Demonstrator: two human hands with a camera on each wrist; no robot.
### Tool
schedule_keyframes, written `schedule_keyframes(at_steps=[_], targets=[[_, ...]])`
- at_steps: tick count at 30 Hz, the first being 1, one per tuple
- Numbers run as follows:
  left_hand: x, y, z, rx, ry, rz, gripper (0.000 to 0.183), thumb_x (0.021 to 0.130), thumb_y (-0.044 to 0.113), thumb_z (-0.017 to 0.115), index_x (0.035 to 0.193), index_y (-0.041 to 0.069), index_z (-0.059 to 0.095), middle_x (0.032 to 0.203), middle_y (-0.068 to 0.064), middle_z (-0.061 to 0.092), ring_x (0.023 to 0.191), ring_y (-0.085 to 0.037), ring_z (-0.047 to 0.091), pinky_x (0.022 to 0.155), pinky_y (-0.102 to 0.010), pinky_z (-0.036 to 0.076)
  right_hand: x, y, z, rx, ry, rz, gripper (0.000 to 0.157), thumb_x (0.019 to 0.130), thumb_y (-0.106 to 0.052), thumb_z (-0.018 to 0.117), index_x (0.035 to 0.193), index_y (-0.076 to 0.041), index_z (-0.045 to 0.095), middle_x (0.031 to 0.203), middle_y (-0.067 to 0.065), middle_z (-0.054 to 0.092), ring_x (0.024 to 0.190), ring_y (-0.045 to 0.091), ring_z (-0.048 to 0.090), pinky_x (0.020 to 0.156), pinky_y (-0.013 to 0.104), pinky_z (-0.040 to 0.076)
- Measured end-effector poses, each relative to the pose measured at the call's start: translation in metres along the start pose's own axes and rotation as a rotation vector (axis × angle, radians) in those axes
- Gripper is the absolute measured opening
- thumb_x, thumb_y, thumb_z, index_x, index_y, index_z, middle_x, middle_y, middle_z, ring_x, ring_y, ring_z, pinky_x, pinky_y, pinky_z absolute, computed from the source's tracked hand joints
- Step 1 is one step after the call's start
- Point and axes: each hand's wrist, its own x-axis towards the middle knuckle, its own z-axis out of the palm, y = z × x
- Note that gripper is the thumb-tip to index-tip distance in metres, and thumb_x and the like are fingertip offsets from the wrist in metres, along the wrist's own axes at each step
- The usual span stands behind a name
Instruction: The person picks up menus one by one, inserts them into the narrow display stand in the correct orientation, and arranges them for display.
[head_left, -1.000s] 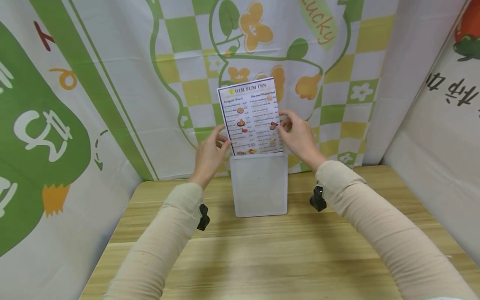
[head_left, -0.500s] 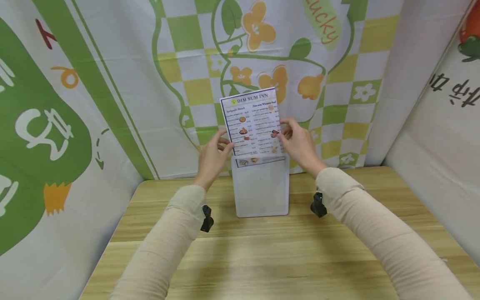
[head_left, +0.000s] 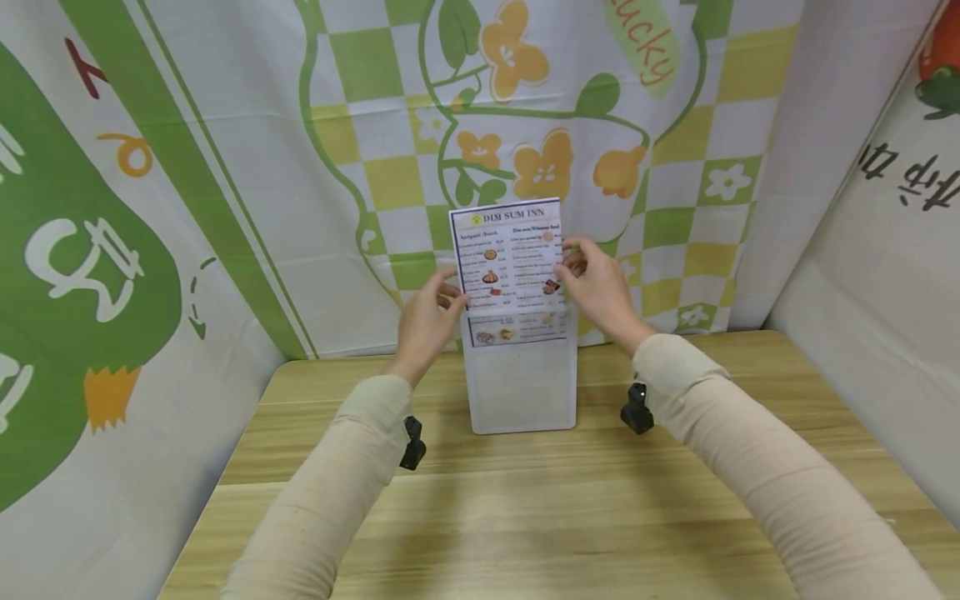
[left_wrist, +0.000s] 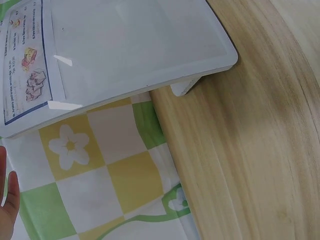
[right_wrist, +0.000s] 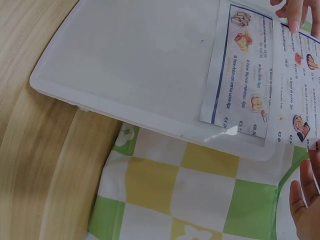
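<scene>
A printed menu sheet [head_left: 508, 260] headed "DIM SUM INN" stands upright, its lower part inside a white menu holder [head_left: 521, 390]. My left hand [head_left: 426, 323] pinches the sheet's left edge just above the holder's top. On the opposite edge, my right hand [head_left: 602, 290] holds the sheet between thumb and fingers, slightly higher. Through the clear front, the sheet's bottom strip [right_wrist: 240, 70] shows in the right wrist view. Only a few fingers of my left hand [left_wrist: 9, 205] reach into the left wrist view.
The holder stands on a wooden table [head_left: 517, 508], near its back edge, on a small foot [left_wrist: 184, 86]. Behind it hangs a checked green, yellow and white cloth [head_left: 375, 142]. Printed white cloths [head_left: 847, 275] flank the table.
The menu sheet has slid down into the holder, from its bottom edge level with the holder's top to a strip inside. Both hands keep their hold; the holder stays put.
</scene>
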Motion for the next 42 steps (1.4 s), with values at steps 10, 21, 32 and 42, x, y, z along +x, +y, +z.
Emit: schedule_keyframes(at_steps=[10, 21, 32, 42], targets=[[0.005, 0.007, -0.004, -0.029, 0.009, -0.009, 0.047, 0.097, 0.022, 0.066, 0.142, 0.018, 0.052, 0.110, -0.004, 0.069, 0.093, -0.020, 0.063, 0.074, -0.037, 0.052, -0.007, 0.007, 0.002, -0.002, -0.019, 0.023, 0.032, 0.094, -0.004, 0.065, 0.125, 0.001, 0.056, 0.101, 0.017, 0.068, 0.086, 0.027, 0.060, 0.075, 0.035, 0.049], [0.002, 0.007, -0.005, -0.003, 0.005, 0.018, 0.042, 0.097, 0.018, 0.066, 0.138, 0.016, 0.055, 0.106, -0.006, 0.069, 0.091, -0.022, 0.064, 0.073, -0.038, 0.052, -0.006, 0.007, 0.003, 0.013, -0.024, 0.004, 0.033, 0.096, -0.006, 0.064, 0.127, 0.001, 0.055, 0.103, 0.017, 0.067, 0.091, 0.027, 0.060, 0.079, 0.037, 0.050], [0.000, 0.006, -0.002, 0.011, -0.009, -0.008, 0.044, 0.098, 0.021, 0.065, 0.140, 0.016, 0.052, 0.112, -0.004, 0.069, 0.094, -0.021, 0.064, 0.074, -0.038, 0.051, -0.010, 0.007, 0.003, -0.009, -0.048, 0.022, 0.032, 0.098, -0.015, 0.065, 0.124, 0.002, 0.057, 0.102, 0.016, 0.067, 0.090, 0.027, 0.060, 0.078, 0.038, 0.050], [0.000, 0.008, -0.004, 0.011, 0.003, 0.029, 0.042, 0.096, 0.018, 0.066, 0.137, 0.018, 0.057, 0.107, -0.005, 0.070, 0.091, -0.021, 0.065, 0.072, -0.038, 0.052, -0.017, 0.015, 0.006, 0.001, -0.067, 0.021, 0.036, 0.096, -0.012, 0.067, 0.126, 0.005, 0.056, 0.102, 0.017, 0.067, 0.089, 0.027, 0.061, 0.077, 0.037, 0.050]])
